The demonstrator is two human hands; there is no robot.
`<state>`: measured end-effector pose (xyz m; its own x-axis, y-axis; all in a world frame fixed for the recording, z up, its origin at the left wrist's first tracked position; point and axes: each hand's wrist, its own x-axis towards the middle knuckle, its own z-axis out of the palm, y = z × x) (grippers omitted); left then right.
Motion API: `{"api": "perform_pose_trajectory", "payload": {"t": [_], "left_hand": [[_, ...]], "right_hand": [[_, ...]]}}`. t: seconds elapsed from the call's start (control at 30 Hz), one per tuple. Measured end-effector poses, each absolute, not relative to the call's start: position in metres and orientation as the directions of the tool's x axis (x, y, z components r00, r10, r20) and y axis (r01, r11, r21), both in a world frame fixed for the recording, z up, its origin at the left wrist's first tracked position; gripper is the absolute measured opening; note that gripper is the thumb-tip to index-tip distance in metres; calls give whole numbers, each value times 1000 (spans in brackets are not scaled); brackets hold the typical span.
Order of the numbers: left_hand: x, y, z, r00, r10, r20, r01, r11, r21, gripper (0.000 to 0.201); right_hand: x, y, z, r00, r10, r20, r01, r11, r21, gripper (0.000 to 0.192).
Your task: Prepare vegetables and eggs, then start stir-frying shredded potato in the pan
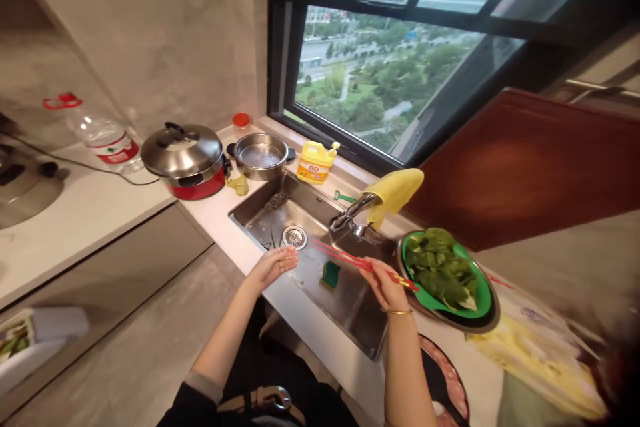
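Red chopsticks (345,256) with gold-marked ends are gripped in my right hand (384,283), their thin tips reaching left over the sink (325,307). My left hand (276,265) hovers at the sink's front edge, fingers extended and holding nothing. A green and yellow sponge (329,275) lies in the basin between my hands. The drain strainer (295,237) shows just beyond my left fingertips. Above the basin, a yellow cloth (397,193) drapes over the faucet (350,213). To the right of my right hand stands a green colander (483,280) of leafy greens (440,267).
Left of the sink stand a lidded red pot (195,183), a steamer pan (261,157) and a water bottle (113,147). A yellow detergent jug (316,163) is behind the basin. A brown hanging board (530,167) juts in at right. Below it lies a plastic bag (540,347).
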<state>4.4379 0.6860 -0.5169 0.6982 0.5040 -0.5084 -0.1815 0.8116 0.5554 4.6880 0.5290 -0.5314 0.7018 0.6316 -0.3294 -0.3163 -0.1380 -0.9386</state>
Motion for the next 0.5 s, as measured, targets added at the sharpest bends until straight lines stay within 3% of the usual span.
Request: {"api": "perform_pose_trajectory", "payload": {"t": [0.1, 0.17, 0.3, 0.4, 0.5], "left_hand": [[4406, 687, -524, 523, 566, -637, -411, 823, 393, 9], [4372, 691, -531, 355, 627, -693, -508, 752, 420, 11], [4293, 697, -536, 40, 783, -621, -578, 525, 625, 14], [4245, 697, -533, -102, 815, -570, -616, 398, 680, 17], [4203, 698, -533, -204, 814, -544, -628, 318, 710, 19]], "right_hand": [[4690, 533, -529, 773, 519, -365, -240, -293, -925, 29], [4684, 539, -530, 770, 522, -367, -157, -403, -902, 31], [4663, 561, -533, 661, 689, -297, -98, -313, -945, 19], [4633, 598, -535, 558, 793, -246, -53, -261, -964, 33], [4575, 647, -533, 432, 875, -218, 101, -287, -953, 37]]}}
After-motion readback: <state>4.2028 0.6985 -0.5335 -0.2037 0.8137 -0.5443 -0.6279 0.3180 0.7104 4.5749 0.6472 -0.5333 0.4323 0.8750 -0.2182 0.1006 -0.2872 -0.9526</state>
